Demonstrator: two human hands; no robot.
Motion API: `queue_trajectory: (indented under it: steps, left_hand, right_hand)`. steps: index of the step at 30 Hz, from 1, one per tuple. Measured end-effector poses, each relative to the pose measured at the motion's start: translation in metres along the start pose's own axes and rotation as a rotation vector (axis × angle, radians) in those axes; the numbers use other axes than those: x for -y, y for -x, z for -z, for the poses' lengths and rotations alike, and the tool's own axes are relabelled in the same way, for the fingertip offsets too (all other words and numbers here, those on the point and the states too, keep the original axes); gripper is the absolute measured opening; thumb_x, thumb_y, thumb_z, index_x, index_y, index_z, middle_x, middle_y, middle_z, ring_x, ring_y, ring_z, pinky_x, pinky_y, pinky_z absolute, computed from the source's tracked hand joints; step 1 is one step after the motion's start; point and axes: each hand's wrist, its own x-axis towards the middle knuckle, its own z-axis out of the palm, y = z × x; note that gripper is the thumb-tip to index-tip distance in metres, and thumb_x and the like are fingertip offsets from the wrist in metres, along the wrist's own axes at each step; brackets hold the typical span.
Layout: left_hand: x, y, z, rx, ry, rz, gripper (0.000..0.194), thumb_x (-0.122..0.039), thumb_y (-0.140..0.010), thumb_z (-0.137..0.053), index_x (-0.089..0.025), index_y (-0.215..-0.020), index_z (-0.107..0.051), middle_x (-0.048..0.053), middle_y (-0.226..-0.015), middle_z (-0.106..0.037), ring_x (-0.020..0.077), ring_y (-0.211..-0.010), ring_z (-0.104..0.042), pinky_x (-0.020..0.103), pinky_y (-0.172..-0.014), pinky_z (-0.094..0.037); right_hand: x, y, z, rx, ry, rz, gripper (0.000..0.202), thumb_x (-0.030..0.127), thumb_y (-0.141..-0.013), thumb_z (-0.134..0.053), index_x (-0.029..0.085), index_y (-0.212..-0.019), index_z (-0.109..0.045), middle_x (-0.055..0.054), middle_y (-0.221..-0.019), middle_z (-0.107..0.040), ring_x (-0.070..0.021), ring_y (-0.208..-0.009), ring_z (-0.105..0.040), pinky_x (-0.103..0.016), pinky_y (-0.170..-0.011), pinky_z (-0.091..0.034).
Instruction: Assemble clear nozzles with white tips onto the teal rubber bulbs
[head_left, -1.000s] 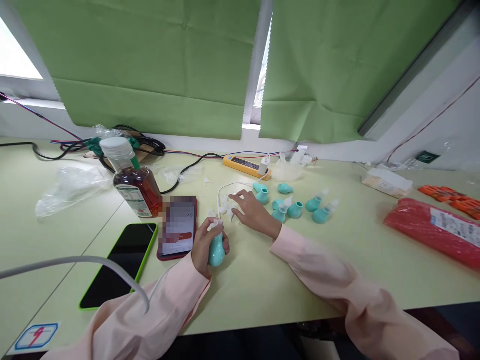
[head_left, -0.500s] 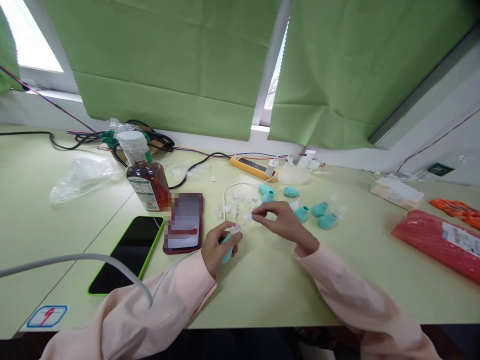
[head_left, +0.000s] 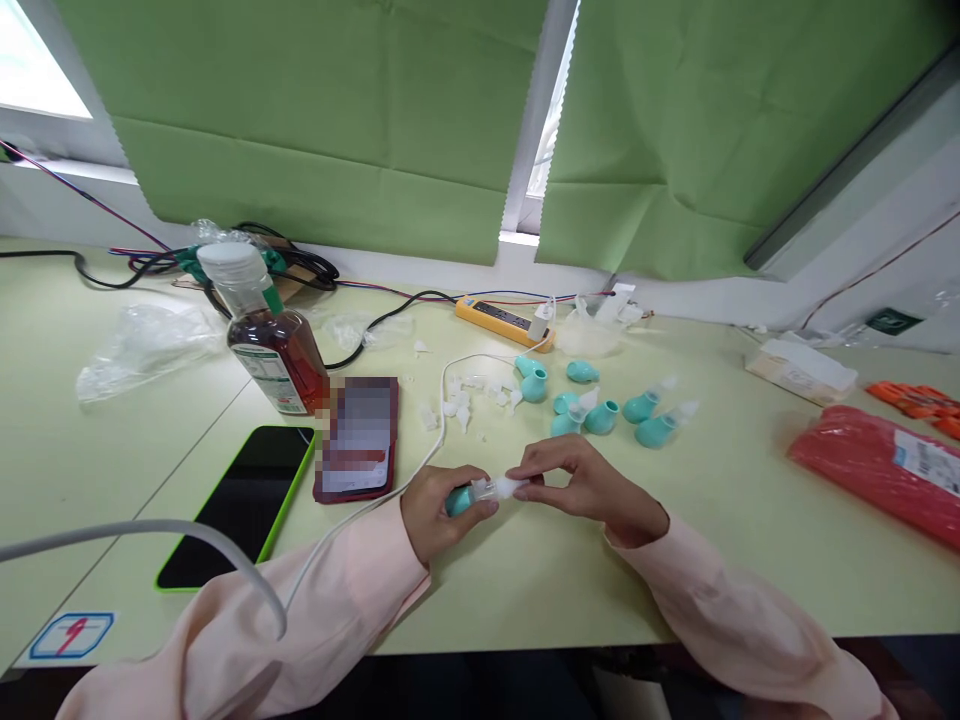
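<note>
A teal bulb (head_left: 459, 501) with a clear collar is wrapped in the fingers of my left hand (head_left: 439, 508), its open end pointing right. My right hand (head_left: 581, 485) pinches a small white tip (head_left: 508, 487) against the end of that clear collar. Behind my hands lie several loose white and clear pieces (head_left: 463, 405). Several teal bulbs stand or lie to the right of them; some, like the bulb (head_left: 655, 430) on the right, carry a pointed translucent tip, while others, such as the bulb (head_left: 602, 417), show an open mouth.
On the left are a bottle of red-brown liquid (head_left: 274, 350), a green-edged phone (head_left: 238, 505) and a red-cased phone (head_left: 360, 440). A yellow power strip (head_left: 504, 322) lies at the back. To the right are a red package (head_left: 877, 470) and a white box (head_left: 801, 372).
My right hand has come down from the loose pieces to my left hand, and the white tip now meets the collar. The teal bulb has turned to point right. The view has shifted slightly.
</note>
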Motion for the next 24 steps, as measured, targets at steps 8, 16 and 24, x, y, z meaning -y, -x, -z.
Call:
queue_trajectory:
  steps: [8,16,24]
  left_hand:
    - [0.013,0.005,-0.008,-0.037,-0.19,-0.106,0.027,-0.037,-0.072,-0.049,-0.016,-0.084,-0.06,0.005,-0.062,-0.063,0.0145,-0.053,-0.054,0.024,-0.051,-0.037]
    - [0.013,0.006,-0.011,-0.069,-0.153,-0.138,0.022,-0.034,-0.073,-0.048,-0.018,-0.082,-0.059,0.003,-0.061,-0.062,0.0133,-0.053,-0.054,0.023,-0.051,-0.036]
    - [0.006,0.008,-0.011,-0.085,-0.108,-0.151,0.021,-0.033,-0.074,-0.048,-0.017,-0.084,-0.057,0.002,-0.063,-0.061,0.0127,-0.054,-0.053,0.022,-0.051,-0.036]
  right_hand:
    - [-0.005,0.001,-0.001,0.076,0.004,0.035,0.017,0.026,-0.072,-0.056,0.021,-0.085,-0.065,-0.004,-0.066,-0.062,-0.0109,-0.057,-0.055,-0.022,-0.053,-0.042]
    - [-0.006,-0.002,-0.007,0.085,-0.185,-0.055,0.016,0.026,-0.068,-0.059,0.02,-0.08,-0.067,-0.003,-0.068,-0.065,-0.0121,-0.058,-0.057,-0.023,-0.055,-0.046]
    - [-0.003,0.001,-0.01,0.048,-0.321,-0.174,0.014,0.024,-0.063,-0.064,0.017,-0.074,-0.068,-0.003,-0.066,-0.063,-0.0119,-0.059,-0.056,-0.023,-0.054,-0.045]
